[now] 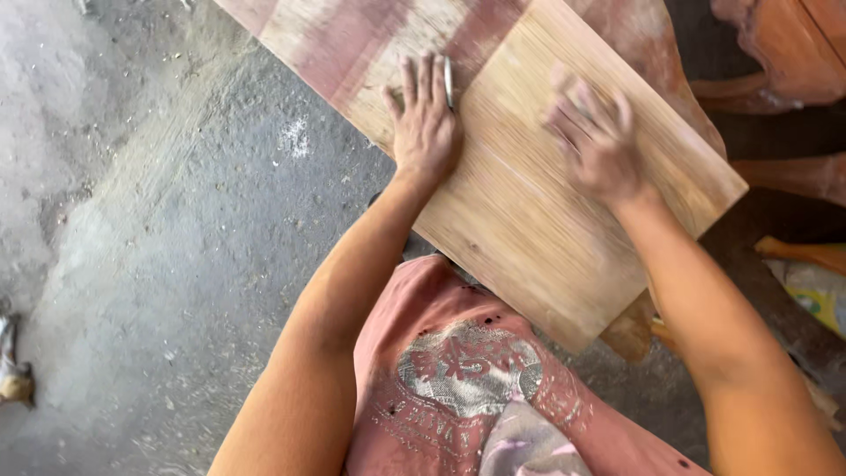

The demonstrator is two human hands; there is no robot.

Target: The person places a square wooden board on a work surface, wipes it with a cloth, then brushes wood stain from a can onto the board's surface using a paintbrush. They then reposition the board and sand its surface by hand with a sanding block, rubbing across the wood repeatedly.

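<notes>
Both hands' fingers (421, 84) lie flat on wooden board (546, 220).

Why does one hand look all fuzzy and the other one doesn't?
In the head view, the right hand is smeared by motion blur on the wooden board, while the left hand lies flat and sharp; daylight is soft and even, with no glare.
</notes>
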